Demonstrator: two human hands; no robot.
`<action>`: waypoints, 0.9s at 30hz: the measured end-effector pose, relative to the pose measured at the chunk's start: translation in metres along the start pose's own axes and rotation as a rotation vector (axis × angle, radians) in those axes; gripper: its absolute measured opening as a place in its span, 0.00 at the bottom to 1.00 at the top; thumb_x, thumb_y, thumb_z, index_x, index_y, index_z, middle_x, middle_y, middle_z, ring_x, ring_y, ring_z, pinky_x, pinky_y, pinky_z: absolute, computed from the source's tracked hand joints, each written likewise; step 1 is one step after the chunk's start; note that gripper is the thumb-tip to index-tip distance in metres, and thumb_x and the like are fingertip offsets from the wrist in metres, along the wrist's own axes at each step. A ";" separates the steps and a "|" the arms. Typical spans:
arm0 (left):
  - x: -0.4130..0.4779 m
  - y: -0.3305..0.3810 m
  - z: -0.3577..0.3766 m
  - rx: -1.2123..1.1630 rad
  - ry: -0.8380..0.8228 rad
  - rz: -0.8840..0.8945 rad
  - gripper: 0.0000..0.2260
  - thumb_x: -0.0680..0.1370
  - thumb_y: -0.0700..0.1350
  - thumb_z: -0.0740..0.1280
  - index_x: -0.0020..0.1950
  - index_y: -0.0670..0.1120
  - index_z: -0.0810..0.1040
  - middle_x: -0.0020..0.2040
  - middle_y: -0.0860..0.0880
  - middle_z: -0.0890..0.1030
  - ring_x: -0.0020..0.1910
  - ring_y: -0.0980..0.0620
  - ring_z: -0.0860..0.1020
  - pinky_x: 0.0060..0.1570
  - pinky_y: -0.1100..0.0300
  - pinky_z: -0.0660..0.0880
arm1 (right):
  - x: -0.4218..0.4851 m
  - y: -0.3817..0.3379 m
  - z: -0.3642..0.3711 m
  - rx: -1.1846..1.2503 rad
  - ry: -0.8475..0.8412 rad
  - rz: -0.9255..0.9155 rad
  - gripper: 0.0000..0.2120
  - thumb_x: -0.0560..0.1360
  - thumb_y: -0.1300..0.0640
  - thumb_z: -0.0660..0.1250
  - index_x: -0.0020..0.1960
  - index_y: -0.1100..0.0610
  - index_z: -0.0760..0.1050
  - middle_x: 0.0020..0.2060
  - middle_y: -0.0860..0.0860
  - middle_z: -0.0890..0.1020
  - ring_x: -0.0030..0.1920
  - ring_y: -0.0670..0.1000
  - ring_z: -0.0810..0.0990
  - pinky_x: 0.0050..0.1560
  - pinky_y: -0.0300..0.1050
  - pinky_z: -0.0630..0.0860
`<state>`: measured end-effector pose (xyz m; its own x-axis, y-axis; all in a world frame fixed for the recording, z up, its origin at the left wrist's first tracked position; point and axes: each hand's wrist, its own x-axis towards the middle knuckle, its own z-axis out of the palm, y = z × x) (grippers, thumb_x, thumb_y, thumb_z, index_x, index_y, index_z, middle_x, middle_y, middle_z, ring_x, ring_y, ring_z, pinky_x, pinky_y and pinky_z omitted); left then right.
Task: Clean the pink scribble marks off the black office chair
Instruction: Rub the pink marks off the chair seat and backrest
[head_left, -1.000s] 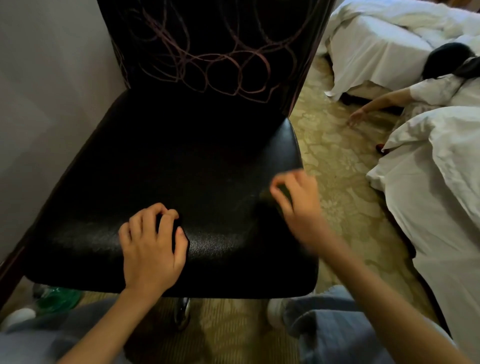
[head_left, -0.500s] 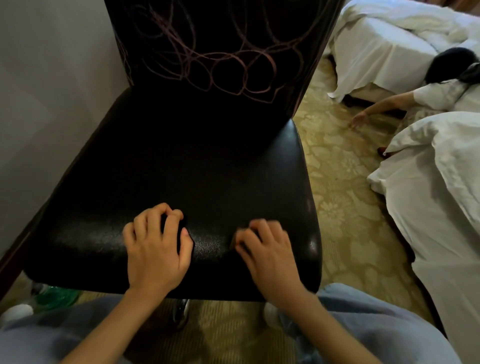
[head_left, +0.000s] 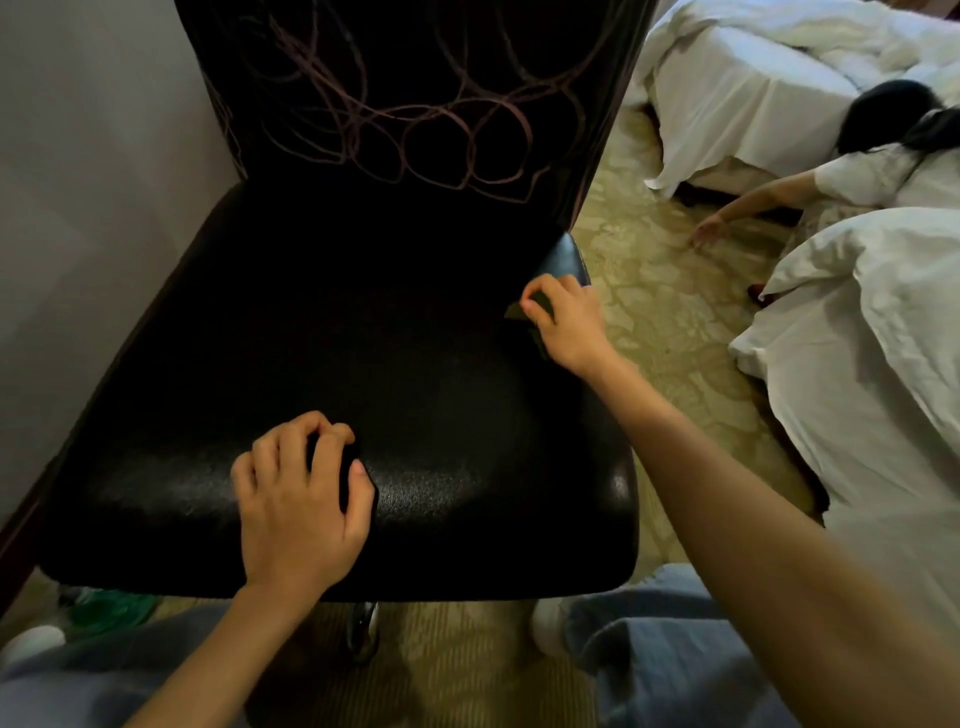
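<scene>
The black office chair (head_left: 405, 364) is seen right in front and takes up the middle of the view. It is set on a yellow patterned carpet (head_left: 665, 291), close beside a pale wall (head_left: 93, 182) on the left. Pink scribble marks (head_left: 415, 130) are drawn in big loops all over the chair's back.

The right hand (head_left: 566, 325) is placed at the right edge of the seat. Its fingers are curled and clamped on a small dark cloth (head_left: 519, 312), which is pressed on the seat.

The left hand (head_left: 296, 499) is rested near the front of the seat. Its fingers (head_left: 291, 441) are bent, but it cannot be told if anything is held under them.

Blue trousers (head_left: 649, 649) are seen at the bottom. A chair wheel (head_left: 363, 629) and something green (head_left: 109, 610) are seen under the seat.

Further right, a bed (head_left: 753, 93) with white sheets is seen. Another person (head_left: 883, 171) in white is seen low by it, with one hand on the carpet.
</scene>
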<state>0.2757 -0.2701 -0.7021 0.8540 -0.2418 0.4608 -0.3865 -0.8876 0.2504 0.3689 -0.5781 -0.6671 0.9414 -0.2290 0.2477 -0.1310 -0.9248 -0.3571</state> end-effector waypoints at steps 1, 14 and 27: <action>0.000 0.000 0.000 -0.004 -0.003 -0.001 0.16 0.75 0.50 0.57 0.55 0.42 0.75 0.55 0.42 0.73 0.53 0.41 0.70 0.50 0.46 0.65 | 0.001 0.007 0.003 -0.024 -0.029 -0.005 0.10 0.79 0.49 0.59 0.57 0.51 0.75 0.53 0.54 0.75 0.55 0.61 0.73 0.58 0.55 0.68; 0.007 -0.018 -0.004 -0.006 -0.015 0.022 0.18 0.74 0.51 0.55 0.54 0.40 0.76 0.55 0.40 0.73 0.53 0.39 0.69 0.49 0.44 0.65 | -0.237 -0.020 -0.019 0.023 -0.045 -0.249 0.07 0.74 0.47 0.58 0.51 0.44 0.69 0.55 0.45 0.69 0.55 0.47 0.67 0.54 0.43 0.71; 0.015 -0.041 -0.005 -0.080 -0.014 0.051 0.17 0.73 0.52 0.56 0.51 0.42 0.77 0.53 0.43 0.75 0.53 0.42 0.71 0.51 0.49 0.64 | -0.020 -0.067 0.007 0.062 0.036 -0.144 0.11 0.80 0.50 0.58 0.58 0.52 0.73 0.56 0.53 0.72 0.54 0.55 0.68 0.51 0.47 0.65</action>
<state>0.3026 -0.2358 -0.7010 0.8370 -0.2922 0.4627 -0.4560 -0.8397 0.2947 0.3612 -0.5094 -0.6540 0.9371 -0.1067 0.3322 0.0254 -0.9287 -0.3700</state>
